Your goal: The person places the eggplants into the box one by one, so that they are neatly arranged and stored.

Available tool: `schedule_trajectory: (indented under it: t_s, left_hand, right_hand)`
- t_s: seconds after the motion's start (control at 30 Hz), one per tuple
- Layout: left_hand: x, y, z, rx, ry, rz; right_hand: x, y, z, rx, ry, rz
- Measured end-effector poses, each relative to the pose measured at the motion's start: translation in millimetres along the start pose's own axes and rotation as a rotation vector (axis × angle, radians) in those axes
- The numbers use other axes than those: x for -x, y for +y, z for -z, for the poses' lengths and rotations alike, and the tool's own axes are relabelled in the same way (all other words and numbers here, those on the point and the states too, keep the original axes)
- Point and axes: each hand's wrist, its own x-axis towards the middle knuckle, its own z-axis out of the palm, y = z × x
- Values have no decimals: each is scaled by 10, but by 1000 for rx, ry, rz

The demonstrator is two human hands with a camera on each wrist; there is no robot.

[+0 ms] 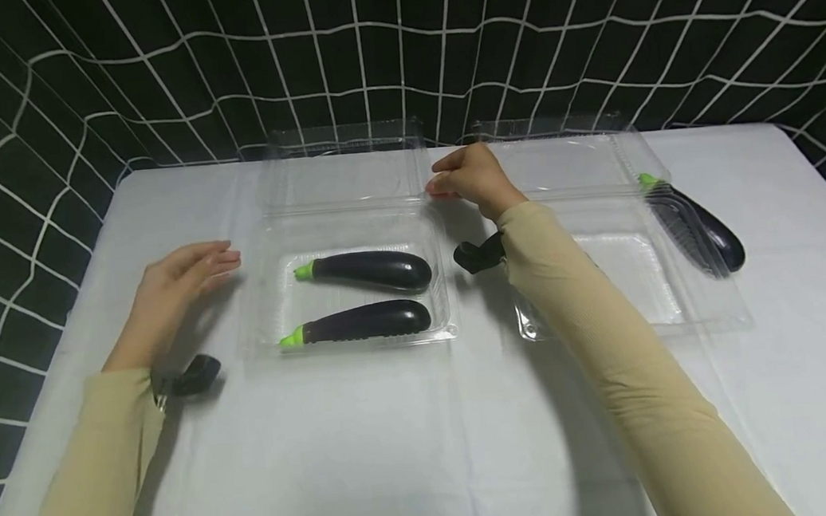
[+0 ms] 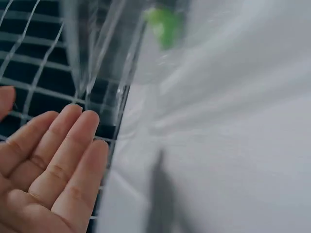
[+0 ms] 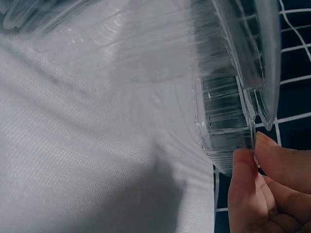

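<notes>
My right hand (image 1: pixel 472 178) pinches the edge of the left clear plastic clamshell box (image 1: pixel 268 244), near its hinge; the right wrist view shows thumb and finger on the clear rim (image 3: pixel 252 131). Two dark eggplants, an upper one (image 1: pixel 378 271) and a lower one (image 1: pixel 367 320), lie side by side in this box, green stem ends to the left. Its lid (image 1: pixel 343 179) stands raised at the back. My left hand (image 1: pixel 178 290) is held left of the box, fingers extended, holding nothing. In the left wrist view a blurred green stem end (image 2: pixel 165 29) shows through the plastic.
A second clear clamshell box (image 1: pixel 629 267), lid up, stands at the right, partly hidden by my right sleeve. A third eggplant (image 1: pixel 724 244) lies at its right side, seen partly through plastic. White cloth (image 1: pixel 397 435) covers the table; white netting (image 1: pixel 400 67) on dark cloth rises behind.
</notes>
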Motion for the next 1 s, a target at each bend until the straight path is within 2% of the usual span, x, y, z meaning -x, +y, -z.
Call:
schedule_trajectory:
  t_s: [0.07,0.13,0.23,0.3,0.47,0.63,0.9,1.0]
  left_hand:
    - [-257,10,-11,149,-28,69]
    - [-481,32,-56,230,-44,116]
    - [-716,79,-119,241,-63,137]
    - [-806,104,-131,198,-67,148]
    - [-908,148,-107,103,-40,169]
    - [-944,174,-98,123,-6,159]
    - [-956,200,-68,112,-4,182]
    - [-950,205,-45,121,-2,170]
  right_hand:
    - [20,28,49,5,10,0]
    - [40,55,92,4,13,-4]
    - [57,84,122,12,27,2]
    - [54,90,109,1,24,11]
    - [37,74,45,-68,6,48]
    - [15,62,5,-91,9,52]
    - [14,41,-14,-84,21,60]
    - [18,27,-22,-87,29,65]
